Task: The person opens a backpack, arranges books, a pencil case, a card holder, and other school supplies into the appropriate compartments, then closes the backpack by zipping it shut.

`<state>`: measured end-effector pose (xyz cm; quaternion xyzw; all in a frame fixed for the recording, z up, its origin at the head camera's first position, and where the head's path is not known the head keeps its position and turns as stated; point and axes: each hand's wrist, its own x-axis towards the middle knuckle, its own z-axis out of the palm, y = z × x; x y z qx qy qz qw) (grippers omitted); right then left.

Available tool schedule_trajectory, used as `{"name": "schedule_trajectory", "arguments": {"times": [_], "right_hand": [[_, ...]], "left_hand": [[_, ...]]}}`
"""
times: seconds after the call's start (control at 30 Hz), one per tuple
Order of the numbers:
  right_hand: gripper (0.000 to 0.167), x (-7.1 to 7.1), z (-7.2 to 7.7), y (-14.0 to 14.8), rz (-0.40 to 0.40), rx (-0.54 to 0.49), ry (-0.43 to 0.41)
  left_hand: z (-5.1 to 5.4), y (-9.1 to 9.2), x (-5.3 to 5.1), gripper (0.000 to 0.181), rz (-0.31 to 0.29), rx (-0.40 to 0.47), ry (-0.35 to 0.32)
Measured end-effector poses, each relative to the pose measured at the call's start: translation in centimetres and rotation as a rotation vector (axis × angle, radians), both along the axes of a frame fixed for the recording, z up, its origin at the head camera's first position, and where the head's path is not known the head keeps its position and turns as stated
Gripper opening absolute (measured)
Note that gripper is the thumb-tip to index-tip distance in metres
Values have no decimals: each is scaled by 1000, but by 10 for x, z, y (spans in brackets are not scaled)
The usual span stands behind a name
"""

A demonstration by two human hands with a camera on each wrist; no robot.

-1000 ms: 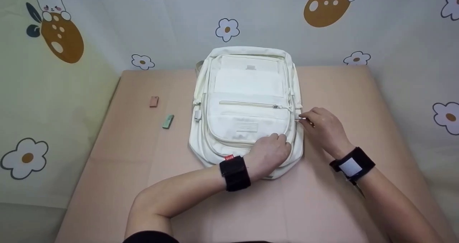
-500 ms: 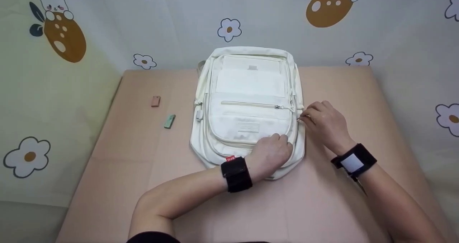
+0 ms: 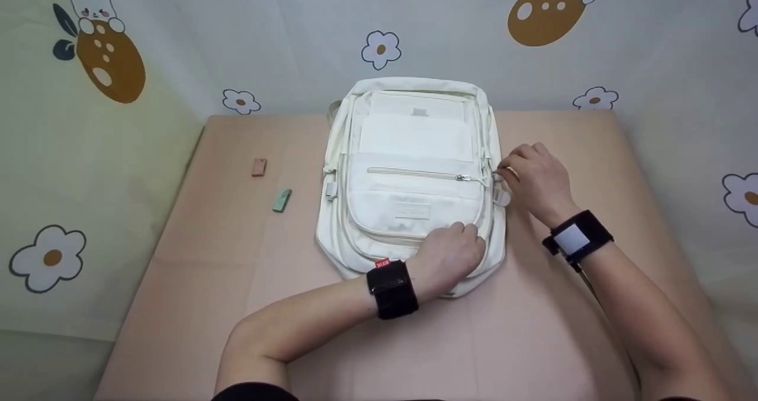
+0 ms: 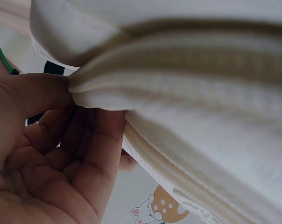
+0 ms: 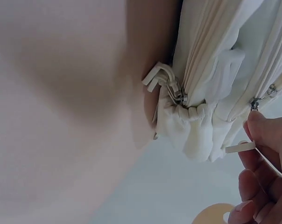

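A cream-white backpack point(image 3: 414, 134) lies front side up, with several zips on its face and sides. My left hand point(image 3: 447, 253) is at its lower right; in the left wrist view, the thumb and fingers of that hand point(image 4: 57, 154) pinch a fold of the bag's fabric point(image 4: 101, 93). At the bag's right side is my right hand point(image 3: 539, 185). In the right wrist view, this hand point(image 5: 267, 163) pinches a zipper pull point(image 5: 254, 106) by its metal end, and a cream tab point(image 5: 241, 147) sticks out below the fingers.
A small pink block point(image 3: 259, 167) and a small green block point(image 3: 282, 201) lie on the pink-covered table point(image 3: 225, 235), left of the bag. Another zipper pull point(image 5: 178, 95) hangs at the bag's side. A printed cloth point(image 3: 320, 39) stands behind the table.
My right hand has moved up along the bag's right side, away from me, with the zipper pull. A grey side tab now shows below it. My left hand stays in place.
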<state>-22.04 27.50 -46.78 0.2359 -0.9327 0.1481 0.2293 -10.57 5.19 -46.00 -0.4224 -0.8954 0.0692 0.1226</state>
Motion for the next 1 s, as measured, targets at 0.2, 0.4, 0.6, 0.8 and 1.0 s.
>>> {"name": "schedule_trajectory", "arguments": {"times": [0.2, 0.4, 0.6, 0.8, 1.0], "right_hand": [[11, -17, 3, -3, -39, 21, -27], [13, -29, 1, -7, -86, 41, -64], [13, -30, -2, -9, -102, 7, -112], [14, -29, -3, -8, -120, -27, -148], [16, -22, -4, -6, -50, -111, -117]], "left_hand": [[0, 1, 0, 11, 3, -2, 17], [0, 1, 0, 12, -7, 0, 24], [1, 0, 0, 11, 1, -13, -8], [1, 0, -1, 11, 1, -18, -39], [0, 0, -1, 11, 5, -20, -54]]}}
